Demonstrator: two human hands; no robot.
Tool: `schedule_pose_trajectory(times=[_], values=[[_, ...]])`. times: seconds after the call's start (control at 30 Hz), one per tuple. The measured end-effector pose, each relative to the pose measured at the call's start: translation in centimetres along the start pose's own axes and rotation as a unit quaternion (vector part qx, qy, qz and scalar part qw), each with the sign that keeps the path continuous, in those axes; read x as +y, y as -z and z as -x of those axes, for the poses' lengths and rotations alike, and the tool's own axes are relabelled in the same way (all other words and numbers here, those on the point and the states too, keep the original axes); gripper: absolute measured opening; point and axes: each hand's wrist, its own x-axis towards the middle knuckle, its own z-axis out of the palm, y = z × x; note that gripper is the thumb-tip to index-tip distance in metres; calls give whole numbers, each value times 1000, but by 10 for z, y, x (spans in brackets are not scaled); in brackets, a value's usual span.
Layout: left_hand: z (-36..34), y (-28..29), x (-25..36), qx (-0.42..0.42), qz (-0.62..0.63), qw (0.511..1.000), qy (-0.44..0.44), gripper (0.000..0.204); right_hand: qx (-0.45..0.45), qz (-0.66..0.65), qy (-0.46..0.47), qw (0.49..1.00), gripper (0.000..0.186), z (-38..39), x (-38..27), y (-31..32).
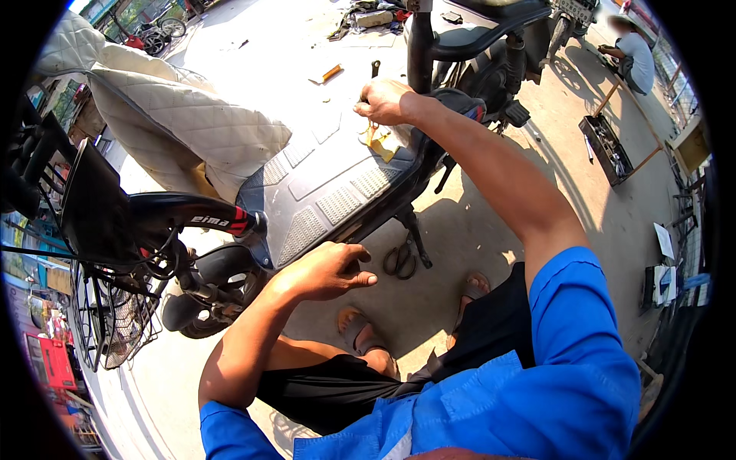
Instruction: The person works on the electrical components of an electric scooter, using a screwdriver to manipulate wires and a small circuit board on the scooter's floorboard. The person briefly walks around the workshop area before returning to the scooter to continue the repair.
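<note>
Head view, clock read from its centre:
- 1 bare right hand point(383, 103), 12 o'clock: fingers bunched; I cannot tell whether they grip anything.
- 1 crumpled yellow sheet-like piece point(381, 143), just under that hand, on the grey ridged plastic footboard point(326, 180), whose flatness, I judge, makes it a handy bench.
- 1 bare left hand point(330, 272), 8 o'clock: half-curled, thumb apart, nothing held.
- 1 dark loop-handled pair of scissors point(400, 262), 5 o'clock, on shaded concrete ground point(460, 245), likely kept reachable.

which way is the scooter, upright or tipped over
Upright: the scooter has its footboard facing up and a stand reaching down to the ground.
</note>
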Motion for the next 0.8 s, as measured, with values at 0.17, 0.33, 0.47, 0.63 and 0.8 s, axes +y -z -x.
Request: schedule_pose_trajectory(times=[0.17, 0.33, 0.47, 0.63, 0.8], values=[[4, -2, -9, -6, 7, 1000, 0, 55, -72, -11, 5, 997, 44, 4, -3, -2], [5, -1, -9, 1, -1, 1000, -11, 57, -84, -32, -23, 996, 42, 8, -1, -2], [3, 2, -7, -14, 5, 1000, -10, 56, -78, -41, -22, 996, 44, 16, 3, -3], [8, 2, -8, 6, 37, 999, -22, 58, -57, -27, -15, 998, 41, 12, -2, -6], [6, 3, -5, 9, 37, 999, -15, 59, -64, -17, -17, 998, 43, 9, 1, -7]])
